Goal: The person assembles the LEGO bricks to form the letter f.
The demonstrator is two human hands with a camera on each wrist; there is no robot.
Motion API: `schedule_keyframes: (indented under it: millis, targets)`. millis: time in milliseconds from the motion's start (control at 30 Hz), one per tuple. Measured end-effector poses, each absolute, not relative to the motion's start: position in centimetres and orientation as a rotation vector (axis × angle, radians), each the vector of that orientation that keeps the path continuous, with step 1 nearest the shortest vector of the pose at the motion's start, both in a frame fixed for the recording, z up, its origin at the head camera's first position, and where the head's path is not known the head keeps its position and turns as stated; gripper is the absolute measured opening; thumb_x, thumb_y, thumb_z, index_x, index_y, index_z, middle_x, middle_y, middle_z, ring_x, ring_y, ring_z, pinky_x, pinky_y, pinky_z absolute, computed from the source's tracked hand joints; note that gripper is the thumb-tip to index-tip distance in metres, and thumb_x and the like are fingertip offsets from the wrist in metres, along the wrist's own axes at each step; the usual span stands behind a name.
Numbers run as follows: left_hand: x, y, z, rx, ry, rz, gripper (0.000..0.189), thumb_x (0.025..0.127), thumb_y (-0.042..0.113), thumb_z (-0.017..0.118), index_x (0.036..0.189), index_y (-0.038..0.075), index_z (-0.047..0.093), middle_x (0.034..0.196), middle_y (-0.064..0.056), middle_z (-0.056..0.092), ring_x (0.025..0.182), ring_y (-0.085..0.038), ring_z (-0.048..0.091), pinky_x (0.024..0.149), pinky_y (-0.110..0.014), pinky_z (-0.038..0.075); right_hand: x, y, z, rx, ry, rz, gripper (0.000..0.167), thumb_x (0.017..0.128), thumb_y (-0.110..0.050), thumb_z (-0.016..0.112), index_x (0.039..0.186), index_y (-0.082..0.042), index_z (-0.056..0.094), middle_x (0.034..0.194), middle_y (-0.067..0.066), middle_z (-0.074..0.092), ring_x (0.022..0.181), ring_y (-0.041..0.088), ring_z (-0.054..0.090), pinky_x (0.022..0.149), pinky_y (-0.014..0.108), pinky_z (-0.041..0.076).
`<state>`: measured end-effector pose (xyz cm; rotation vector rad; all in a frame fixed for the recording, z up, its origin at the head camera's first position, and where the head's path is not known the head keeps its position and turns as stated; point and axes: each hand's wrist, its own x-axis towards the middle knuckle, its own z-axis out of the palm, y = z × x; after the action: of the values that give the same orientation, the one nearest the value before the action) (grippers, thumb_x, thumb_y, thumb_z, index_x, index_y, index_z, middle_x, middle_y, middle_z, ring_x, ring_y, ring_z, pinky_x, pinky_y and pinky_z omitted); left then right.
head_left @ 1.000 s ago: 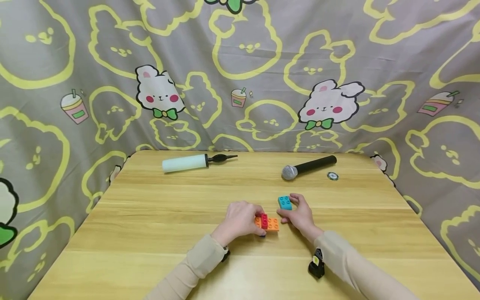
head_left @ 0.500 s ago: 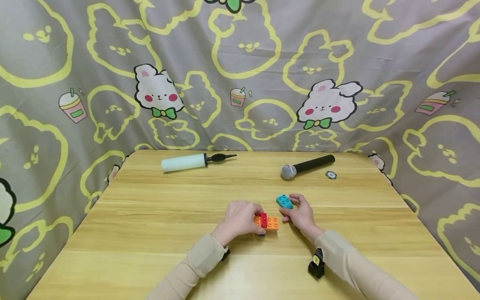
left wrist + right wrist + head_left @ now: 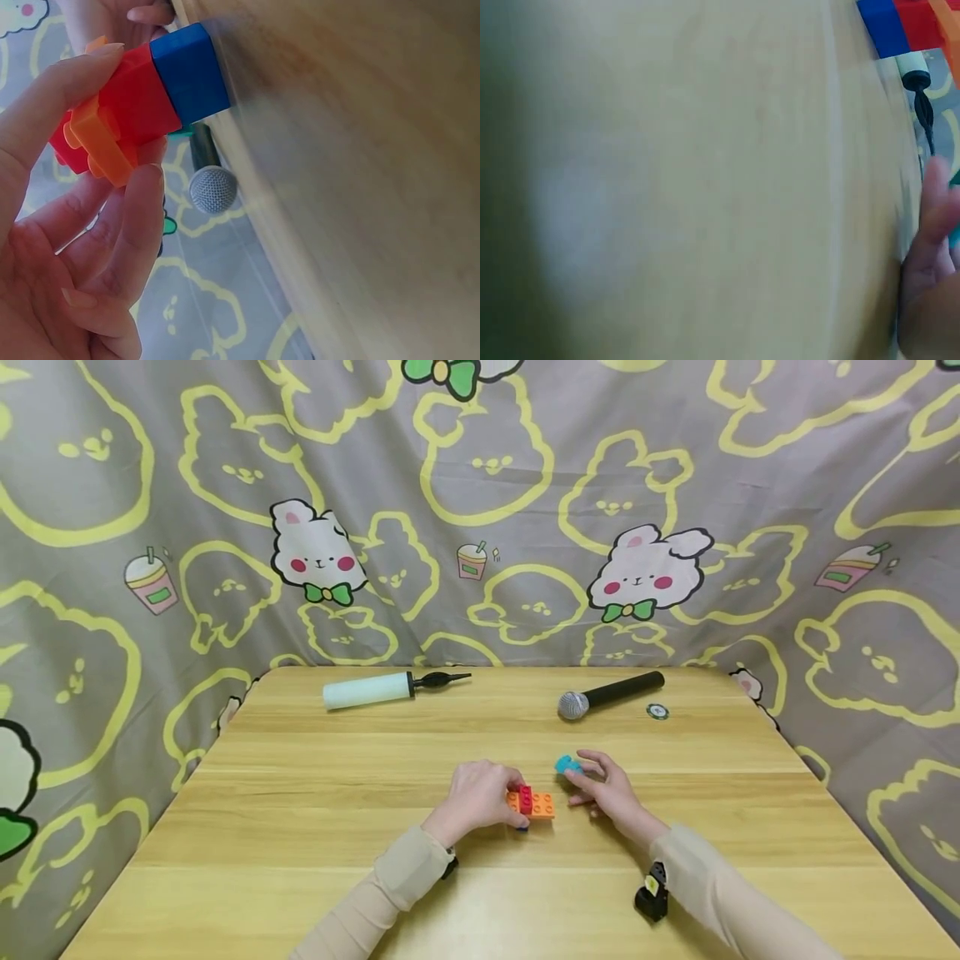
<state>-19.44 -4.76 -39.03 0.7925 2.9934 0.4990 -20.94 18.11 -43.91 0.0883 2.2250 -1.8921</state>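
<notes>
My left hand [image 3: 480,797] pinches a small stack of toy building bricks between thumb and fingers. In the left wrist view the stack shows a blue brick [image 3: 190,73] at one end, then a red brick [image 3: 139,97] and an orange brick [image 3: 105,142]. A narrow red brick [image 3: 526,799] sits across the orange one on top. To the right, my right hand [image 3: 613,795] holds a teal brick [image 3: 567,764] at its fingertips, tilted and apart from the stack. The right wrist view catches only part of that hand [image 3: 930,262] at its edge.
Toward the back of the wooden table [image 3: 300,827] lie a pale hand pump [image 3: 371,690] on the left and a microphone [image 3: 611,696] on the right. A poker chip [image 3: 657,712] is beside the microphone. A patterned curtain [image 3: 517,502] hangs behind.
The teal brick has been turned in my right fingers, so its studded top no longer faces the head camera. My right wrist has shifted slightly right; the left hand keeps its grip on the stack.
</notes>
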Motion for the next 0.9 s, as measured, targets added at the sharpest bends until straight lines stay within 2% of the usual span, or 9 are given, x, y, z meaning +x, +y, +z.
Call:
schedule_keyframes:
  millis: [167, 333, 433, 567, 667, 900]
  targets:
    - [-19.5, -4.8, -39.1, 0.791, 2.987, 0.498, 0.043, 0.062, 0.049, 0.085, 0.095, 0.024, 0.073, 0.086, 0.013, 0.071, 0.064, -0.003, 0.048, 0.055, -0.024, 0.031, -20.4, 18.4, -43.4, -0.069, 2.202, -1.881, 0.066, 0.089, -0.011, 0.066, 0.144, -0.003, 0.031, 0.138, 0.027, 0.044, 0.085, 0.014, 0.067, 0.061, 0.026, 0.053]
    - [-19.5, -4.9, -39.2, 0.796, 2.983, 0.503, 0.042, 0.062, 0.048, 0.085, 0.094, 0.024, 0.073, 0.083, 0.014, 0.069, 0.064, -0.003, 0.047, 0.058, -0.025, 0.031, -19.8, 18.3, -42.0, -0.218, 2.216, -1.852, 0.068, 0.086, -0.011, 0.070, 0.143, -0.002, 0.034, 0.135, 0.025, 0.047, 0.095, 0.012, 0.064, 0.077, 0.032, 0.055]
    - [-19.5, -4.9, -39.1, 0.803, 2.984, 0.495, 0.042, 0.062, 0.048, 0.085, 0.094, 0.024, 0.073, 0.080, 0.015, 0.067, 0.063, -0.004, 0.046, 0.057, -0.025, 0.030, -19.1, 17.7, -41.1, -0.305, 2.177, -1.883, 0.069, 0.086, -0.010, 0.069, 0.143, 0.000, 0.033, 0.134, 0.028, 0.047, 0.100, 0.011, 0.064, 0.083, 0.031, 0.053]
    - [-19.6, -4.8, -39.2, 0.823, 2.989, 0.467, 0.042, 0.063, 0.049, 0.085, 0.094, 0.023, 0.073, 0.072, 0.016, 0.062, 0.059, -0.004, 0.043, 0.054, -0.025, 0.029, -18.1, 16.6, -40.6, -0.425, 2.097, -1.954, 0.066, 0.087, -0.004, 0.067, 0.142, 0.004, 0.032, 0.136, 0.033, 0.043, 0.102, 0.008, 0.064, 0.084, 0.024, 0.052]
    - [-19.7, -4.8, -39.3, 0.830, 2.987, 0.454, 0.043, 0.064, 0.050, 0.084, 0.095, 0.023, 0.072, 0.068, 0.016, 0.058, 0.057, -0.005, 0.041, 0.052, -0.024, 0.028, -17.6, 15.9, -40.8, -0.452, 2.076, -1.997, 0.064, 0.086, -0.003, 0.068, 0.141, 0.003, 0.034, 0.136, 0.033, 0.044, 0.102, 0.006, 0.064, 0.083, 0.022, 0.052]
    - [-19.8, -4.8, -39.4, 0.816, 2.980, 0.458, 0.044, 0.064, 0.050, 0.084, 0.095, 0.023, 0.072, 0.065, 0.016, 0.054, 0.057, -0.006, 0.041, 0.053, -0.025, 0.028, -17.2, 15.5, -41.4, -0.477, 2.126, -2.046, 0.062, 0.085, -0.005, 0.069, 0.138, 0.001, 0.038, 0.131, 0.021, 0.054, 0.103, 0.005, 0.064, 0.083, 0.023, 0.053]
